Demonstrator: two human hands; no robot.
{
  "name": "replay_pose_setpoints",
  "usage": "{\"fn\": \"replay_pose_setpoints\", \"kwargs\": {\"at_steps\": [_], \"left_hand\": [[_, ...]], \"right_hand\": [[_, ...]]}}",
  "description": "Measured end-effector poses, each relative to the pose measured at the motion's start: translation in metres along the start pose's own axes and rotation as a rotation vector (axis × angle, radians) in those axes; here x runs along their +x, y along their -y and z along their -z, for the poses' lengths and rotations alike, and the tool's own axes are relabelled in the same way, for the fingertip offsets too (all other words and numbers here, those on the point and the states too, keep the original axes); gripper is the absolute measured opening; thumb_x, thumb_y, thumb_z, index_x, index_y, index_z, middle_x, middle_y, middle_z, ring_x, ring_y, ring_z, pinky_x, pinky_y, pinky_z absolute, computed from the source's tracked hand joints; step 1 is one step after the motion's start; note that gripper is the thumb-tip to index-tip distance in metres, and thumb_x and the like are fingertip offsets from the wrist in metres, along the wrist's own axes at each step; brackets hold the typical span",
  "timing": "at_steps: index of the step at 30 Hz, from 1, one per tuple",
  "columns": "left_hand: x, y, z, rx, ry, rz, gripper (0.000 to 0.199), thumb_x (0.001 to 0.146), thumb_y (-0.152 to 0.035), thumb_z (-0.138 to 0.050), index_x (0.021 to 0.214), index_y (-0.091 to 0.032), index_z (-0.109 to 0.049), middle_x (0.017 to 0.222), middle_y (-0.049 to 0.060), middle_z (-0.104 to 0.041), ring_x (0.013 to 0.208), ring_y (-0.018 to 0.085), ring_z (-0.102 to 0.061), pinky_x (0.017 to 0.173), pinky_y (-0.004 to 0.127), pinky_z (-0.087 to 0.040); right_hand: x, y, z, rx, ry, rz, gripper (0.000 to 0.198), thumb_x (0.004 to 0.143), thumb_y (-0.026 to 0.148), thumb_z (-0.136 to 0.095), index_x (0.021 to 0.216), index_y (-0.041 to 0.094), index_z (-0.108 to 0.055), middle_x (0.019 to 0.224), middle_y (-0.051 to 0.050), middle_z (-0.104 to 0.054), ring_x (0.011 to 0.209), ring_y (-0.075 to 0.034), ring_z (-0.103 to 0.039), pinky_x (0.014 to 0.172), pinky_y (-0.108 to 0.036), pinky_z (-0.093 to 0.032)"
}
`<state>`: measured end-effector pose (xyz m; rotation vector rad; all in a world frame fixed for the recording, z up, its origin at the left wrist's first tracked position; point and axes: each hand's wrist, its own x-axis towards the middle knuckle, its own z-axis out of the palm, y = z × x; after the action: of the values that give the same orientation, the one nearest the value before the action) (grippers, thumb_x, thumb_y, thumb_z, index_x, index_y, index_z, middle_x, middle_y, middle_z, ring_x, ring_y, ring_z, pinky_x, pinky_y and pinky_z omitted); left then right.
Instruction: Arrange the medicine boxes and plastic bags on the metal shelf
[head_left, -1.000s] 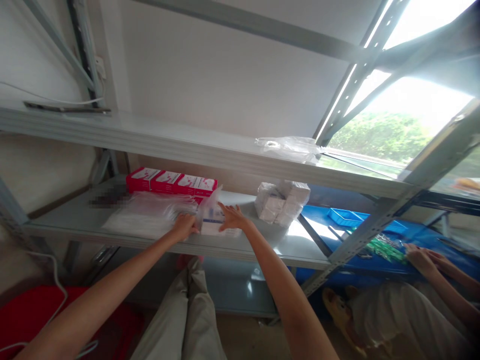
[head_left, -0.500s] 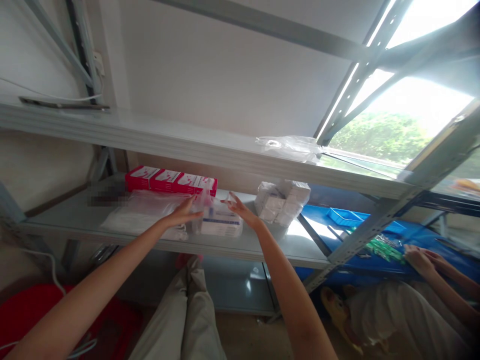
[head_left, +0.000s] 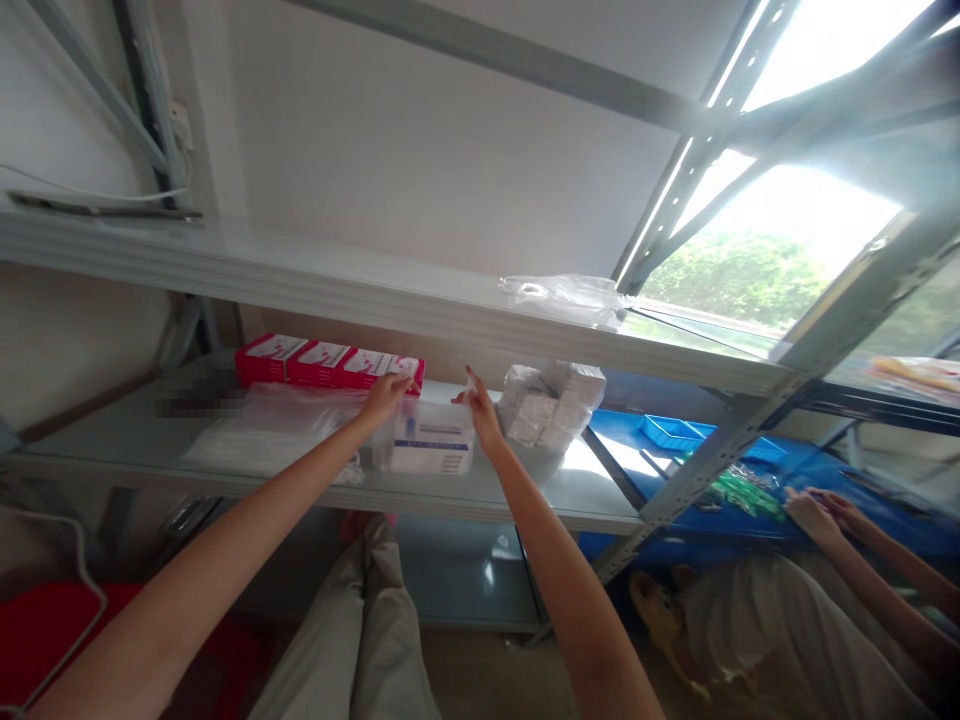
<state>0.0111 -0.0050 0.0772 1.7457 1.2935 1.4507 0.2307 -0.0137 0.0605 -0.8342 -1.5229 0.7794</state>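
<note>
A white box with a blue stripe (head_left: 431,450) sits inside a clear plastic bag (head_left: 384,448) on the middle shelf. My left hand (head_left: 385,398) is closed at the upper left of the bag, its fingertips pinching the thin plastic. On the other side, my right hand (head_left: 482,412) grips the bag's upper right edge, with the index finger pointing up. Flat clear bags (head_left: 270,430) lie left of the box, beneath my left forearm. Behind them stands a row of red-and-white boxes (head_left: 330,365).
White boxes wrapped in plastic (head_left: 551,405) stand to the right on the same shelf (head_left: 592,500). Crumpled clear plastic (head_left: 562,295) lies on the upper shelf. At far right, a co-worker's hands (head_left: 817,515) are over a blue table with green items (head_left: 746,490) and blue trays (head_left: 667,432).
My left hand has gone from spread fingers to a closed pinch and moved slightly up and right. My right hand's fingers have drawn in. The raised plastic above the box now sits lower.
</note>
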Motion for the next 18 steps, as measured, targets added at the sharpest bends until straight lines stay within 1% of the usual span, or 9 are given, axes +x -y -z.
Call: {"fn": "replay_pose_setpoints", "kwargs": {"at_steps": [4, 9, 11, 12, 13, 15, 16, 17, 18], "left_hand": [[-0.002, -0.008, 0.005, -0.023, -0.028, -0.007, 0.024, 0.077, -0.036, -0.054, 0.066, -0.019, -0.067, 0.075, 0.007, -0.07, 0.083, 0.025, -0.062, 0.085, 0.033, -0.042], [-0.002, -0.015, 0.005, 0.035, 0.019, -0.051, 0.027, 0.08, -0.038, -0.056, 0.062, -0.02, -0.068, 0.074, 0.008, -0.069, 0.084, 0.027, -0.063, 0.088, 0.035, -0.042], [-0.004, -0.015, 0.004, 0.084, 0.004, -0.052, 0.026, 0.079, -0.042, -0.06, 0.071, -0.019, -0.069, 0.082, 0.01, -0.07, 0.093, 0.03, -0.063, 0.094, 0.039, -0.039], [-0.006, -0.014, 0.005, 0.09, -0.008, -0.062, 0.027, 0.076, -0.044, -0.064, 0.081, -0.018, -0.07, 0.093, 0.012, -0.07, 0.103, 0.031, -0.06, 0.099, 0.041, -0.037], [-0.01, -0.01, 0.006, 0.081, -0.018, -0.077, 0.036, 0.072, -0.044, -0.069, 0.095, -0.018, -0.068, 0.108, 0.013, -0.067, 0.113, 0.032, -0.055, 0.104, 0.042, -0.033], [-0.024, 0.001, 0.01, 0.049, -0.025, -0.074, 0.071, 0.063, -0.044, -0.076, 0.125, -0.018, -0.054, 0.137, 0.015, -0.05, 0.132, 0.032, -0.04, 0.11, 0.042, -0.026], [-0.033, 0.009, 0.013, 0.041, -0.025, -0.038, 0.085, 0.06, -0.043, -0.078, 0.134, -0.017, -0.045, 0.146, 0.016, -0.04, 0.137, 0.031, -0.032, 0.112, 0.043, -0.023], [-0.043, 0.018, 0.015, 0.045, -0.02, 0.021, 0.093, 0.059, -0.044, -0.078, 0.138, -0.017, -0.038, 0.149, 0.018, -0.033, 0.139, 0.032, -0.028, 0.113, 0.044, -0.022], [-0.054, 0.026, 0.016, 0.051, -0.004, 0.085, 0.095, 0.059, -0.044, -0.077, 0.139, -0.015, -0.035, 0.15, 0.019, -0.032, 0.139, 0.033, -0.028, 0.113, 0.045, -0.023]], "right_hand": [[0.0, -0.002, -0.001, 0.015, -0.045, 0.042, 0.058, 0.086, 0.042, -0.044, 0.139, 0.021, -0.045, 0.066, 0.004, -0.051, 0.069, -0.016, -0.052, 0.087, -0.034, -0.041], [0.004, -0.005, -0.009, 0.077, -0.096, 0.038, 0.055, 0.085, 0.044, -0.046, 0.136, 0.024, -0.049, 0.065, 0.004, -0.046, 0.067, -0.015, -0.049, 0.082, -0.032, -0.042], [0.005, -0.005, -0.009, 0.089, -0.105, 0.033, 0.055, 0.084, 0.044, -0.048, 0.135, 0.024, -0.049, 0.064, 0.004, -0.049, 0.067, -0.015, -0.051, 0.083, -0.032, -0.043], [0.005, -0.005, -0.008, 0.092, -0.09, 0.021, 0.054, 0.083, 0.044, -0.051, 0.133, 0.024, -0.051, 0.067, 0.003, -0.054, 0.07, -0.015, -0.053, 0.085, -0.033, -0.043], [0.004, -0.005, -0.005, 0.096, -0.059, -0.002, 0.052, 0.081, 0.045, -0.054, 0.129, 0.023, -0.055, 0.073, 0.001, -0.059, 0.075, -0.016, -0.056, 0.088, -0.034, -0.043], [-0.003, -0.006, 0.004, 0.098, 0.013, -0.083, 0.047, 0.078, 0.047, -0.059, 0.118, 0.023, -0.062, 0.095, -0.004, -0.067, 0.094, -0.019, -0.059, 0.096, -0.036, -0.041], [-0.009, -0.008, 0.009, 0.093, 0.026, -0.13, 0.046, 0.077, 0.049, -0.06, 0.114, 0.022, -0.064, 0.107, -0.005, -0.067, 0.105, -0.021, -0.057, 0.101, -0.037, -0.039], [-0.017, -0.01, 0.015, 0.083, 0.01, -0.174, 0.046, 0.078, 0.052, -0.06, 0.113, 0.023, -0.065, 0.118, -0.006, -0.064, 0.114, -0.022, -0.054, 0.104, -0.038, -0.037], [-0.026, -0.014, 0.02, 0.07, -0.031, -0.215, 0.048, 0.078, 0.054, -0.059, 0.114, 0.023, -0.064, 0.125, -0.007, -0.061, 0.119, -0.023, -0.051, 0.106, -0.039, -0.035]]}}
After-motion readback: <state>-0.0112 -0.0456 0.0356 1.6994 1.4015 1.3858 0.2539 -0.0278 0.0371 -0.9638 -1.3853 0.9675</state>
